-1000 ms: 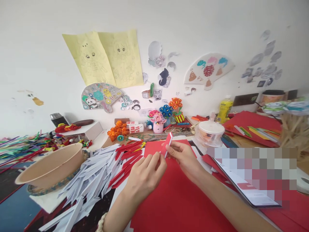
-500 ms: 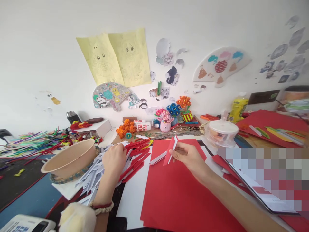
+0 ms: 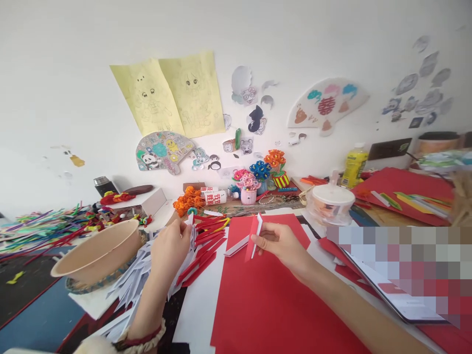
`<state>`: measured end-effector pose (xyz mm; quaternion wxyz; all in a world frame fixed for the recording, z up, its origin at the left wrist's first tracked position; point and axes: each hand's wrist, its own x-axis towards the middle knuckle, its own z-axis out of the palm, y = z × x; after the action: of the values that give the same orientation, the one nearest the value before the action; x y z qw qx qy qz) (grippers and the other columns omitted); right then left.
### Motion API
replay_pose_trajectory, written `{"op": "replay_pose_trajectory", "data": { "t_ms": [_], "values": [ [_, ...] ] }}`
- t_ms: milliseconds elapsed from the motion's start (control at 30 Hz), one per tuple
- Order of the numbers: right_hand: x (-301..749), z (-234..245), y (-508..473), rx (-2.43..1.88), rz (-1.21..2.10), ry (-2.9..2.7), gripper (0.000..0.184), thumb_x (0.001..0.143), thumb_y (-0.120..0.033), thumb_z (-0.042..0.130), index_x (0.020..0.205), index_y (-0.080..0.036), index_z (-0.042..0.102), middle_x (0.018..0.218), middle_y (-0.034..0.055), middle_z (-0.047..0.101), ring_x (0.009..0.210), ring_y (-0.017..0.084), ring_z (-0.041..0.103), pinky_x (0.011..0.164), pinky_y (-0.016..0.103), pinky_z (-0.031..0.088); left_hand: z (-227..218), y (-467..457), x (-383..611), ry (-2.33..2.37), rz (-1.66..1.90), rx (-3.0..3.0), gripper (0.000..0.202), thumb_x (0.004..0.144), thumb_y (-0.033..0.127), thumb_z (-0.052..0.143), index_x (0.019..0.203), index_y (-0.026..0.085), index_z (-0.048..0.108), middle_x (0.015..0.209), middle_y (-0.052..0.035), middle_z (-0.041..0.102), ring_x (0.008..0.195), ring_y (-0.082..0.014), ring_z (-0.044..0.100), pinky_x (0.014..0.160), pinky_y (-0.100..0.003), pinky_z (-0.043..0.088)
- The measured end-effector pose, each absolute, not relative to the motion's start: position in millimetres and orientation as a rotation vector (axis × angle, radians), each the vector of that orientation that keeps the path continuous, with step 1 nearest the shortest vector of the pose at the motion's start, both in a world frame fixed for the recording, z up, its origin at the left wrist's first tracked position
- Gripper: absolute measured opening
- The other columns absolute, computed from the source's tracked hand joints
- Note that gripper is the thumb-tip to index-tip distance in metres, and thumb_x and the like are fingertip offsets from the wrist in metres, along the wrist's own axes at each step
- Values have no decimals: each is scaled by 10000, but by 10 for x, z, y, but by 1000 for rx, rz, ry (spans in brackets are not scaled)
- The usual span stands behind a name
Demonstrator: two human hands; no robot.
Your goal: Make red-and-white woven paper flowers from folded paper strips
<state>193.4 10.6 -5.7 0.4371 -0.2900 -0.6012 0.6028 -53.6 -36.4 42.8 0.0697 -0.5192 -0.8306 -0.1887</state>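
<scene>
My right hand [image 3: 276, 246] pinches a folded red-and-white paper strip [image 3: 253, 238], upright between thumb and fingers. Just left of it, another folded paper strip [image 3: 237, 246] lies slanted on the large red paper sheets [image 3: 273, 305]. My left hand [image 3: 171, 246] is closed at the fingertips on a white folded paper piece [image 3: 191, 221], above a heap of white folded paper pieces [image 3: 136, 273]. Between my hands lie several red folded paper strips [image 3: 202, 253], with white paper [image 3: 197, 305] beneath.
A beige bowl [image 3: 96, 250] stands left of the white heap. A phone or tablet [image 3: 398, 295], partly pixelated, lies at right. Behind are a round lidded tub [image 3: 330, 199], a yellow bottle [image 3: 356, 164], pipe-cleaner flowers [image 3: 248, 182] and a wall with drawings.
The left fingers now show a white folded paper piece at their tips, pulled up from the heap. The right hand still holds its strip, a little more upright. The whole view has shifted slightly.
</scene>
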Motion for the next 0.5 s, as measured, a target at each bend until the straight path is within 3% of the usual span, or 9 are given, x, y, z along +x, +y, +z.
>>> {"op": "replay_pose_trajectory", "data": {
  "t_ms": [100, 233, 300, 400, 500],
  "values": [
    [1929, -77, 111, -724, 1519, -1501, 380, 642, -515, 777, 740, -168, 659, 680, 27, 668, 595, 169, 609, 641, 321, 502, 434, -349, -575, -2576, -777, -1571, 239, 828, 370, 450, 661, 210, 512, 687, -102, 656, 751, -313, 623, 613, -343, 393],
    [1928, -94, 112, -719, 1525, -1503, 354, 664, -487, 774, 721, -164, 641, 667, 17, 653, 598, 159, 609, 637, 306, 501, 465, -350, -560, -2651, -1013, -1688, 292, 838, 450, 421, 706, 202, 500, 638, -58, 651, 621, -219, 609, 577, -305, 436],
    [1925, -96, 111, -710, 1528, -1513, 356, 671, -490, 770, 718, -162, 638, 666, 20, 655, 602, 159, 611, 627, 301, 501, 482, -353, -495, -2664, -1285, -1858, 335, 837, 511, 426, 758, 197, 509, 702, -46, 677, 594, -166, 591, 564, -268, 450],
    [1921, -86, 104, -693, 1536, -1519, 368, 672, -505, 766, 727, -163, 643, 684, 27, 669, 610, 163, 616, 622, 303, 504, 468, -349, -323, -2593, -2077, -2086, 341, 764, 515, 592, 774, 177, 543, 794, -65, 692, 610, -135, 569, 567, -245, 440],
    [1918, -62, 93, -669, 1547, -1505, 382, 669, -523, 761, 749, -163, 661, 692, 29, 674, 609, 163, 614, 615, 302, 503, 405, -343, -91, -2527, -2363, -2255, 311, 772, 467, 635, 778, 157, 612, 828, -74, 684, 688, -156, 591, 632, -269, 456]
  ]
}}
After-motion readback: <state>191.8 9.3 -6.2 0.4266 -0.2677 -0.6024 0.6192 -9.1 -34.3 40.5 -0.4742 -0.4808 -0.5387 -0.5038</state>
